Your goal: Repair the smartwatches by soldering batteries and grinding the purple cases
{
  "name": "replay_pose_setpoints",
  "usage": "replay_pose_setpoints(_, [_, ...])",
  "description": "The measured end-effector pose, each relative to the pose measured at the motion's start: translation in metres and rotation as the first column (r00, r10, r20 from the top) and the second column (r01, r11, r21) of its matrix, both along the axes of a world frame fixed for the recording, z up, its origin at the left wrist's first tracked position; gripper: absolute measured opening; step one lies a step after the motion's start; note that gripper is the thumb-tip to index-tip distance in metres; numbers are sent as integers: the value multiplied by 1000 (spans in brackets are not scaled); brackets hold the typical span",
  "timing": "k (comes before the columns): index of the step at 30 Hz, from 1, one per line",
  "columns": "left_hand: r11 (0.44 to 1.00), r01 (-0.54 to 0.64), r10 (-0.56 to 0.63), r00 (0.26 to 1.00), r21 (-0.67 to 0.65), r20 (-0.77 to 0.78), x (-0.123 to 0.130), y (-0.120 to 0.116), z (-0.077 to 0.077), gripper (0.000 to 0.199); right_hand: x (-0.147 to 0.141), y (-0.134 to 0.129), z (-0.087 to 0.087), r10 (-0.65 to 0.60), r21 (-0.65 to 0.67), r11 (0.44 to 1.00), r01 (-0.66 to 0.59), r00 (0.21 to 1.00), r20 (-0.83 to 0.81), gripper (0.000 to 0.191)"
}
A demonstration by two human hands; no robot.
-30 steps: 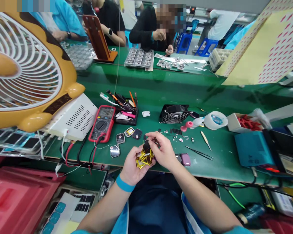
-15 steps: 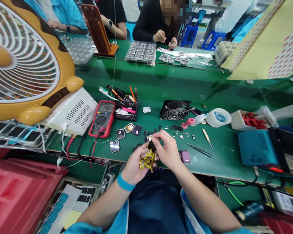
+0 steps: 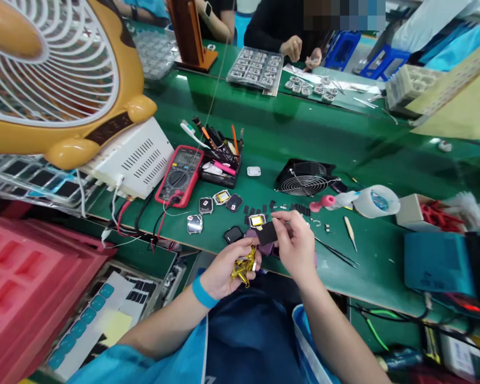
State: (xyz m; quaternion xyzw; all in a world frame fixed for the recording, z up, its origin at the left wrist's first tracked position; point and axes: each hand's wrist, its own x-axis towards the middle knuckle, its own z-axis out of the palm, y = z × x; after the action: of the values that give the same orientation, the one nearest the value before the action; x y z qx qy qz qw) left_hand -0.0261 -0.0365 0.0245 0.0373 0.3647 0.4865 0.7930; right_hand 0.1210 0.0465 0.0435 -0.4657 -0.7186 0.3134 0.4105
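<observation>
Several small parts with yellow tape and strips (image 3: 244, 268) lie bunched in my left hand (image 3: 228, 269), whose fingers curl around them. My right hand (image 3: 298, 246) pinches a flat dark square piece (image 3: 267, 233) between thumb and fingertips, just above and right of the left hand. Beyond that piece, an open watch-like case with a yellow-edged part (image 3: 257, 220) rests on the green bench. A black case (image 3: 233, 234) lies to its left. Purple items under the right hand are partly hidden.
A red multimeter (image 3: 180, 176), a pen holder (image 3: 224, 170) and a black fan (image 3: 304, 178) stand behind. Black tweezers (image 3: 336, 252) lie right, near a teal box (image 3: 438, 261). A large yellow fan (image 3: 132, 80) is at left. Across the bench, a person's hands (image 3: 293, 49) hold small parts.
The view has shifted, so the bench items appear moved. My right hand has drawn away from the left with the dark piece, and the open case beyond it now shows more fully.
</observation>
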Motion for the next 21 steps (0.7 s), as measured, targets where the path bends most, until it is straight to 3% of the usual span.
replay_pose_setpoints(4, [999,7,-11,995,36,99,7,-21,-12,40,14,-6,-5,39,-236,969,-70,990,-135,23])
replay_pose_setpoints(7, [994,79,-90,985,76,150,12,-43,-25,51,24,-16,-7,-76,-354,935,3,978,-193,40])
replay_pose_setpoints(8, [994,84,-94,985,75,147,11,-51,-30,53,26,-19,-6,-78,-373,928,-1,978,-195,37])
replay_pose_setpoints(11, [1000,-4,4,999,-9,42,6,-78,-44,54,21,-39,-5,176,-406,880,-247,963,-206,22])
replay_pose_setpoints(13, [994,-90,87,995,-69,-54,0,-97,-51,51,10,-59,-8,407,-482,752,-449,892,-196,20])
replay_pose_setpoints(15, [983,-153,140,982,-98,-130,-8,-115,-56,50,-4,-79,-17,521,-575,633,-519,835,-180,25])
replay_pose_setpoints(16, [978,-178,159,974,-105,-163,-12,-122,-58,50,-11,-86,-25,533,-605,606,-516,828,-173,29])
replay_pose_setpoints(21, [948,-298,243,906,-114,-346,-30,-145,-62,67,-28,-100,-63,497,-630,627,-458,858,-129,41])
